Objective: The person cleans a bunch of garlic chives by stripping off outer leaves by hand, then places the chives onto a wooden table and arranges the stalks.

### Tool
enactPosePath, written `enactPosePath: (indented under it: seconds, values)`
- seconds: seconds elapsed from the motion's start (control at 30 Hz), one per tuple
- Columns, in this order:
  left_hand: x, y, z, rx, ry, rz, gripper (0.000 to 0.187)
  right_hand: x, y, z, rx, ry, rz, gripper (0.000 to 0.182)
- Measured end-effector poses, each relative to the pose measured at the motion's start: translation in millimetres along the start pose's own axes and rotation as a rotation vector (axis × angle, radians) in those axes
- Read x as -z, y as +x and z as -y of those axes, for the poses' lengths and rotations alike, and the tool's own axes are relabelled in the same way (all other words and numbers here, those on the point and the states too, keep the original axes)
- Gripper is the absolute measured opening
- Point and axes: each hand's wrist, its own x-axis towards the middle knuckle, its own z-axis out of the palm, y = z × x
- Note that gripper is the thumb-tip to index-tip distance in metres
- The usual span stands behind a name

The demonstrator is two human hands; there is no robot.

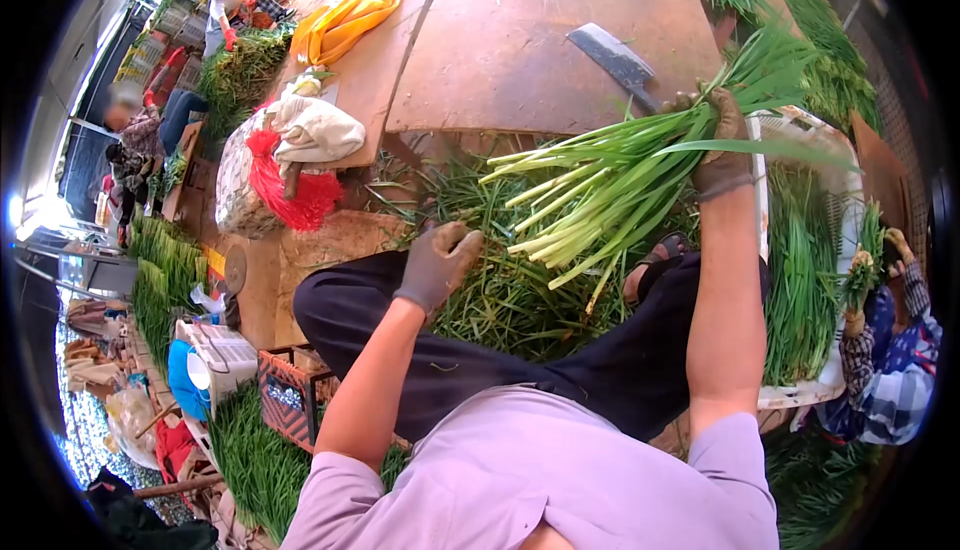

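Observation:
My right hand (722, 140), in a grey-brown work glove, is closed around a bunch of Chinese chives (610, 185). Pale stem ends point left over my lap, while the green leaves fan out to the upper right. My left hand (438, 268), also gloved, is over my left knee with its fingers loosely bent and apart. Nothing shows in it. A wide-bladed knife (612, 58) lies on the wooden board (480, 50), its handle end close to my right hand. Loose leaves and trimmings (520, 310) cover the floor between my legs.
To my right, a white crate (848, 175) holds more chives. Red plastic ties (285, 185) and a pale cloth (318, 130) lie at the left, near an orange cloth (345, 25). A dark basket (290, 395) stands at my left. Several people are nearby, one beside the crate handling greens.

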Motion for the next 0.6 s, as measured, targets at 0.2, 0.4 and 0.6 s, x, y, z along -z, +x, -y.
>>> enactPosePath:
  seconds: [0.2,0.4,0.6]
  values:
    - [-11.9,-20.2,-42.1,-0.408,0.113,-0.405,0.011,-7.1,-8.7,-16.3,0.127,-0.077,0.035,0.021]
    - [-28.8,-2.6,-82.3,-0.693,0.328,-0.381,0.020,-10.5,-12.3,-24.5,0.099,-0.080,0.092,0.017]
    - [-35.8,13.0,-83.8,-0.604,0.353,-0.352,0.014,-9.5,-12.8,-22.7,0.090,-0.057,0.099,0.017]
